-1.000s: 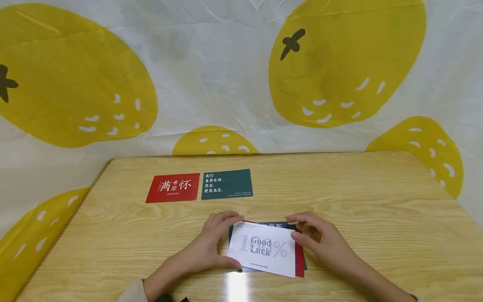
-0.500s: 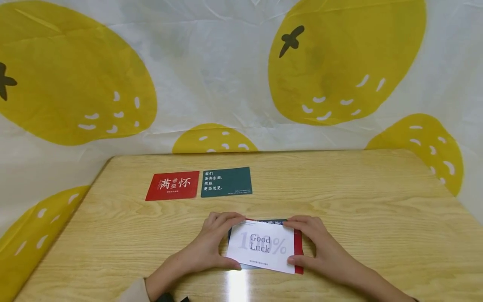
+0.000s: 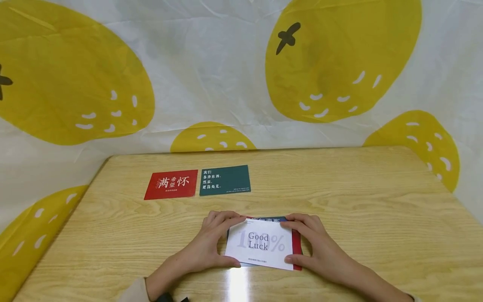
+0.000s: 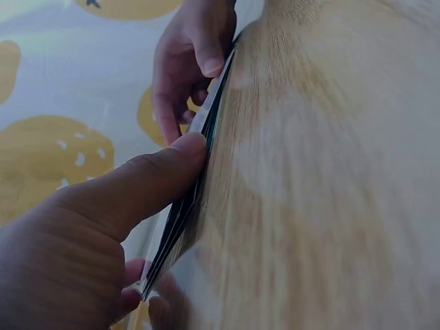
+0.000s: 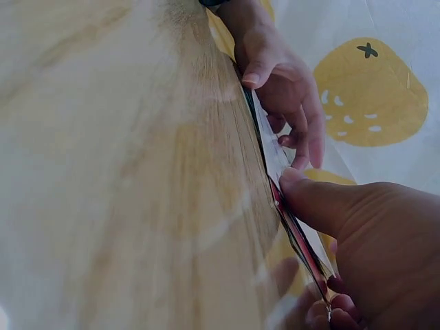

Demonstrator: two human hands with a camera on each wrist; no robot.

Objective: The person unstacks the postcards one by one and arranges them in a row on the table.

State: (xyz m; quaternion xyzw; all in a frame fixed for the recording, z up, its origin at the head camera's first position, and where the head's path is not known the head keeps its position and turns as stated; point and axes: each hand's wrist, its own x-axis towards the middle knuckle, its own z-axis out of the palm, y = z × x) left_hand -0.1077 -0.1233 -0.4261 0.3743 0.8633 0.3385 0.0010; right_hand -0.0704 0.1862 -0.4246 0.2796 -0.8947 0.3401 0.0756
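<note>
head view: card stack [image 3: 260,251] lies between left hand [image 3: 205,244] and right hand [image 3: 320,247], on or just above the table [image 3: 377,218]; long axis runs hand to hand, neither clearly nearer. both hands' fingers and thumbs pinch its long edges. left wrist view: thumb on near edge. right wrist view: likewise; layers uneven.

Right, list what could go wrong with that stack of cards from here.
In the stack, a red card juts past the right edge of the white card on top, so it might slip loose in a lift.
Gaps show between the layers in the left wrist view, so squeezing between left hand and right hand could bend a card.
</note>
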